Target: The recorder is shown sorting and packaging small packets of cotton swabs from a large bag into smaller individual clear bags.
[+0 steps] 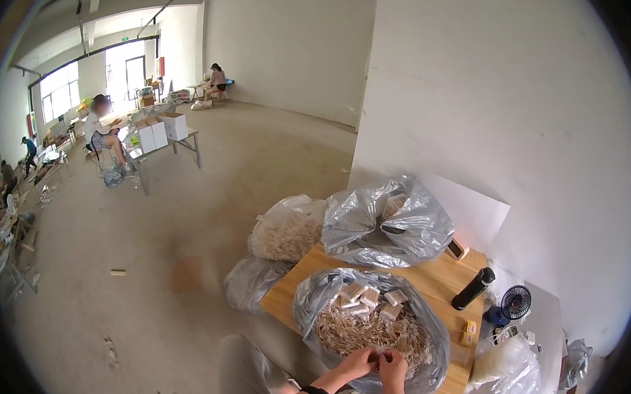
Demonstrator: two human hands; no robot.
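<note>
My left hand and my right hand are close together over the near side of an open grey plastic bag. Both have their fingers bent and pinched; whatever is between them is too small or hidden to name. Beneath them the bag holds a heap of loose thin sticks, which look like wooden cotton swabs. On the far part of that heap lie several small packs of sticks, pale and rectangular. A dark band circles my left wrist.
The bag rests on a wooden table. Behind it sits another grey bag; a stick-filled clear bag stands left. A black bottle, small yellow boxes and a fan are right. People work at farther tables.
</note>
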